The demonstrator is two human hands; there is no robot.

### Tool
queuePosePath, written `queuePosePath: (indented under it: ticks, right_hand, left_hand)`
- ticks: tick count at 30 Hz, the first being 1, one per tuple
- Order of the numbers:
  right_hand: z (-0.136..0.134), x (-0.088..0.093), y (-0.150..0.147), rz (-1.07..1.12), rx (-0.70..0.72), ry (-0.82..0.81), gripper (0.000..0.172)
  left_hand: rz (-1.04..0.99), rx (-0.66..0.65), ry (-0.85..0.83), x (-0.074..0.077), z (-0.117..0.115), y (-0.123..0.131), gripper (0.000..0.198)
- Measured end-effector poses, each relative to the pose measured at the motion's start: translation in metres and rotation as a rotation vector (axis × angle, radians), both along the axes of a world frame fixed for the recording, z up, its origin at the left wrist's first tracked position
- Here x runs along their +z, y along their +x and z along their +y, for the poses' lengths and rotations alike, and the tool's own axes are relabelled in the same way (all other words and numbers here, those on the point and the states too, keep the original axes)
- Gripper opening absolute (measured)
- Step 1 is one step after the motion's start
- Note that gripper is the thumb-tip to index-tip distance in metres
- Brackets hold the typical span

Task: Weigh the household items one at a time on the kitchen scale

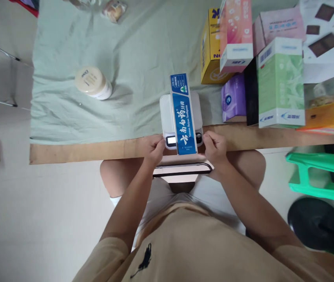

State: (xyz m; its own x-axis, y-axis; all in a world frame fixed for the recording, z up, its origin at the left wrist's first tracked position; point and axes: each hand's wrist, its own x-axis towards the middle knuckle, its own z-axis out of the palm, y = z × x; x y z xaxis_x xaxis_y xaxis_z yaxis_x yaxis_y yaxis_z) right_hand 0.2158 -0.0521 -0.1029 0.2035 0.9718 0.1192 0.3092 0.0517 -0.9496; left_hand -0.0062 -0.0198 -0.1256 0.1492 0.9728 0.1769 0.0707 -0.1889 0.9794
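Note:
A blue toothpaste box (181, 117) lies lengthwise across a small white kitchen scale (166, 113), overhanging it at both ends. The scale rests at the table's front edge, its small display (171, 140) lit white and a dark button (198, 137) on the other side of the box. My left hand (155, 149) is closed at the scale's near left corner. At the near right corner, my right hand (215, 147) is closed in the same way, thumb and fingers pinching the edge. No digits are readable on the display.
A cream-lidded jar (92, 83) stands on the green cloth (137, 51) to the left. Right of the scale are a yellow box (211, 58), a purple pack (233, 98), a green box (281, 82) and several more packages. A green stool (299, 172) stands lower right.

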Motion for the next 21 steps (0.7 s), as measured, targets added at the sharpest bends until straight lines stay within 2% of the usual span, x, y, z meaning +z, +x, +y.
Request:
queuePosePath:
  ticks: [4,7,9,11,12,14,17,21]
  right_hand:
    - [-0.009,0.003,-0.005,-0.036,-0.036,0.053,0.048]
    - [-0.023,0.006,-0.013,-0.056,-0.088,0.124,0.031]
    - [-0.032,0.009,-0.020,-0.064,-0.119,0.165,0.025]
    - [-0.039,0.011,-0.027,-0.066,-0.114,0.188,0.031]
    - [-0.042,0.011,-0.030,-0.066,-0.087,0.191,0.037]
    - [-0.044,0.010,-0.035,-0.069,-0.011,0.178,0.050]
    - [-0.044,0.008,-0.039,-0.070,0.100,0.115,0.065]
    - [-0.042,0.006,-0.042,-0.029,0.174,0.012,0.075]
  left_hand:
    - [0.046,0.018,0.171,0.006,-0.001,0.003,0.057]
    - [0.061,0.082,0.333,0.019,-0.012,0.007,0.054]
    - [0.069,0.127,0.407,0.031,-0.023,0.011,0.043]
    - [0.102,0.167,0.430,0.042,-0.036,0.018,0.027]
    - [0.128,0.175,0.418,0.045,-0.041,0.022,0.031]
    - [0.187,0.153,0.372,0.047,-0.050,0.031,0.056]
    - [0.198,0.053,0.310,0.039,-0.056,0.042,0.073]
    - [0.120,0.001,0.282,0.024,-0.058,0.053,0.075]
